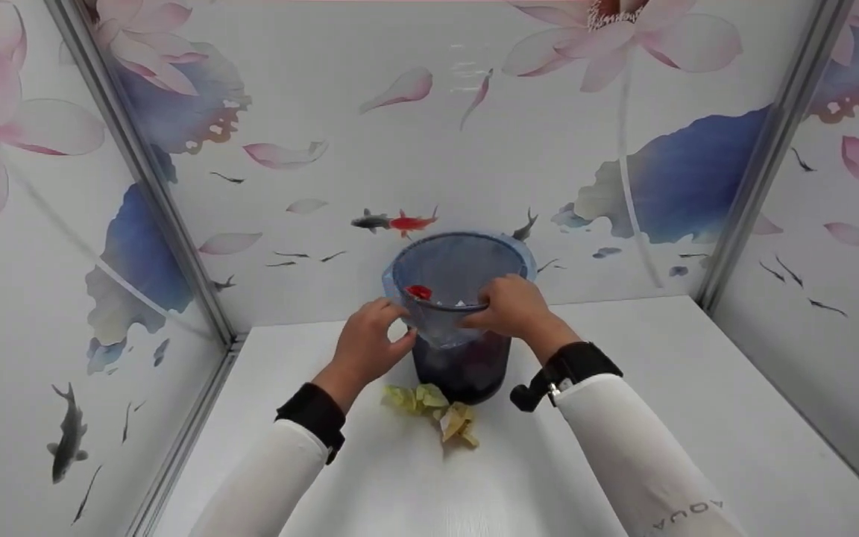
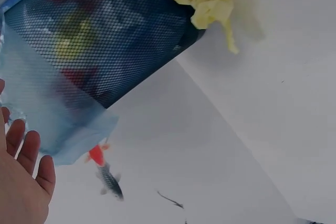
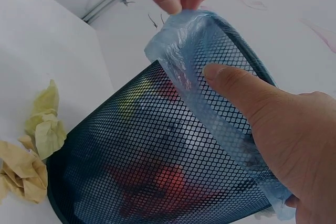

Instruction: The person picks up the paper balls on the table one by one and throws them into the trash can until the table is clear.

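Observation:
A dark mesh wastebasket point(image 1: 467, 373) stands on the white table, its top lined with a thin blue plastic bag point(image 3: 181, 40) folded outward over the rim. My left hand point(image 1: 370, 343) is at the rim's front left; in the right wrist view its thumb and fingers pinch the bag's edge. My right hand point(image 1: 515, 307) grips the rim through the bag at the front right, thumb point(image 3: 231, 80) outside and fingers hidden inside. Red and yellow crumpled pieces show through the mesh. A red piece point(image 1: 420, 291) lies inside near the rim.
Crumpled yellow-green paper point(image 1: 416, 399) and crumpled tan paper point(image 1: 459, 425) lie on the table by the basket's base. White panels point(image 1: 310, 246) printed with lotus flowers and fish enclose the table at the back and sides, with metal posts point(image 1: 168, 216) at the corners.

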`<state>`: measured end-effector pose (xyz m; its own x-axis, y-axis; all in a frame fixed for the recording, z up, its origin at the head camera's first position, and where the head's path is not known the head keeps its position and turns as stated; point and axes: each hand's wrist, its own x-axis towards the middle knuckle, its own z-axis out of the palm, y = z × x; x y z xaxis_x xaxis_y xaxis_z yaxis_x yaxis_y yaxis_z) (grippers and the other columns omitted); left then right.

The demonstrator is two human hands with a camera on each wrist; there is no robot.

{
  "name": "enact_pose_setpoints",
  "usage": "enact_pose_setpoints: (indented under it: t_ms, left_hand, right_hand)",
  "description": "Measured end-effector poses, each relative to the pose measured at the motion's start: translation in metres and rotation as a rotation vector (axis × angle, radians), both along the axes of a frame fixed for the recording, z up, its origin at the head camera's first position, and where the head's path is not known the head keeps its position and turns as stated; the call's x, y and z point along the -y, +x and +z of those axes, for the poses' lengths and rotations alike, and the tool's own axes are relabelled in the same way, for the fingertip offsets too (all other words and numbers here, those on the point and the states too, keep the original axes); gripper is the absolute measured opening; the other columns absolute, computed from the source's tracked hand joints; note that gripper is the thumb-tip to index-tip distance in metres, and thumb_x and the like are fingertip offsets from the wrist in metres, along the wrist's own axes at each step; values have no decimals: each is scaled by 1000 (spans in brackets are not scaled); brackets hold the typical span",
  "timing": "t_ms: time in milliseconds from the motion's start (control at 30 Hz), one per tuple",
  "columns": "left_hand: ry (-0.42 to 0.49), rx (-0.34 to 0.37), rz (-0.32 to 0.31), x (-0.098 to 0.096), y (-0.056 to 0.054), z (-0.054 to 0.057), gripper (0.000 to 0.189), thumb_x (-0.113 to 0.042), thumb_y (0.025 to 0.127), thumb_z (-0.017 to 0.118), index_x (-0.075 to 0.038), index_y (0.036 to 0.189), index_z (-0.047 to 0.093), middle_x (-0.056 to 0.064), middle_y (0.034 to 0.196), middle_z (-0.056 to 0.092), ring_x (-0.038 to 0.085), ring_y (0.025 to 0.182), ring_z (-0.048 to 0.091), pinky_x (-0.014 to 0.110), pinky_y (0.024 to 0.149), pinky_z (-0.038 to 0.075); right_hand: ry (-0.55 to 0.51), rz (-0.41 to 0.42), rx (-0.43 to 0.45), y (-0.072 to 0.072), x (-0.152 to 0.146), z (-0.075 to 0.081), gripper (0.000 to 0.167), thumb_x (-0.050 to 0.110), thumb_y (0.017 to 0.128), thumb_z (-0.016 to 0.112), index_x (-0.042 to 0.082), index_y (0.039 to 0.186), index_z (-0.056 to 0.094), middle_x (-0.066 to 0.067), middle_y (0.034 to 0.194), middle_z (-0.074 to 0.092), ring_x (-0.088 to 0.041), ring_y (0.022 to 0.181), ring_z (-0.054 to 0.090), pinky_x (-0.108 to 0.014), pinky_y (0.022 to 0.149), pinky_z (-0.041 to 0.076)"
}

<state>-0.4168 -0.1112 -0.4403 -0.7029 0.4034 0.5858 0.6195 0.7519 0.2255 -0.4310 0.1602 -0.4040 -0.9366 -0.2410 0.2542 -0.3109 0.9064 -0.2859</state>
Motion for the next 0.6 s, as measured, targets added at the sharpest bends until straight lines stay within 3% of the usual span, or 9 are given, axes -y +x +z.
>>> enact_pose_setpoints:
  t_ms: [133,367,467,600]
  left_hand:
    - [12,88,38,1,2,-26,23,-32,93,74,-15,107,75,0,102,70,19,97,67,38,85,58]
    - [-9,347,78,-5,3,-76,31,-29,93,71,-9,116,74,9,119,69,30,114,65,48,96,55]
    - [-38,405,70,-8,3,-96,35,-25,94,69,-6,123,72,13,125,67,34,118,63,49,100,53]
    - [-108,435,71,-11,7,-113,38,-22,93,67,-8,129,70,15,126,65,36,114,61,51,93,54]
  right_hand:
    - [-5,1,3,0,0,0,58,59,77,82,19,53,48,7,53,34,-14,52,40,-30,50,32]
    - [-29,16,4,1,0,0,58,59,78,81,19,52,48,6,52,33,-14,50,41,-29,49,32]
    - [-36,16,4,1,0,0,57,59,78,82,19,53,50,6,52,34,-14,51,42,-29,49,32]
    - [-35,12,-1,1,0,0,59,61,77,82,19,52,48,7,52,33,-14,51,40,-29,50,32]
